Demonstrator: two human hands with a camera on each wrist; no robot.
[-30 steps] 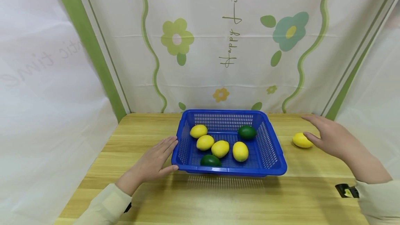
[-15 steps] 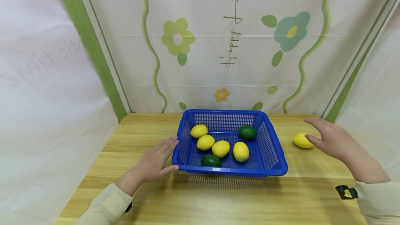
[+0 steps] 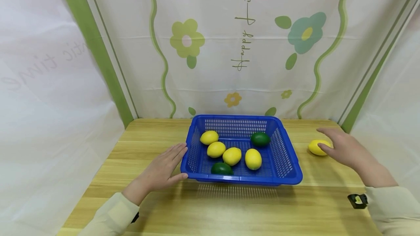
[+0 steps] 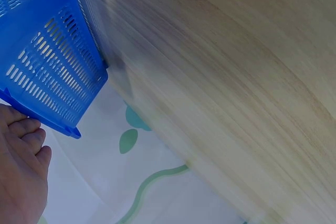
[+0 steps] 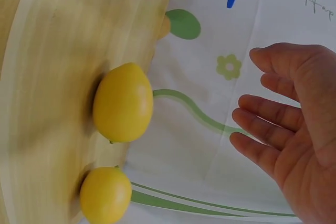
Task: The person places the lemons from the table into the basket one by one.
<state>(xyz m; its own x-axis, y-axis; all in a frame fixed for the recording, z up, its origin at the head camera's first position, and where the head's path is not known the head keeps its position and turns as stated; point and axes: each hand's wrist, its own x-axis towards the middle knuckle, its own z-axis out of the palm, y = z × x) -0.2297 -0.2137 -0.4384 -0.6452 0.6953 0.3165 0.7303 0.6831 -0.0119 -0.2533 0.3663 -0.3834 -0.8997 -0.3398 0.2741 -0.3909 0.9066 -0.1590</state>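
My left hand [image 3: 160,170] rests its fingertips and thumb on the left rim of a blue plastic basket [image 3: 241,179], fingers straight. The left wrist view shows those fingers [image 4: 34,140] at the edge of the basket [image 4: 58,72]. Inside lie several yellow lemons [image 3: 232,156] and two dark green oval fruits [image 3: 260,139]. To the right, my right hand [image 3: 346,150] hovers above a lemon [image 3: 315,147], partly covering it, holding nothing. In the right wrist view, that hand [image 5: 294,124] has loosely bent fingers, apart from two lemons [image 5: 123,103] on the table.
The wooden table [image 3: 137,130] ends at a white curtain [image 3: 210,46] printed with flowers, which hangs behind it and along both sides. Table surface shows left of, right of and in front of the basket. A dark band [image 3: 357,201] sits by the right sleeve.
Over the last half second my right hand has shifted slightly left and lower over the lemon. The left hand, basket and fruit stay in place.
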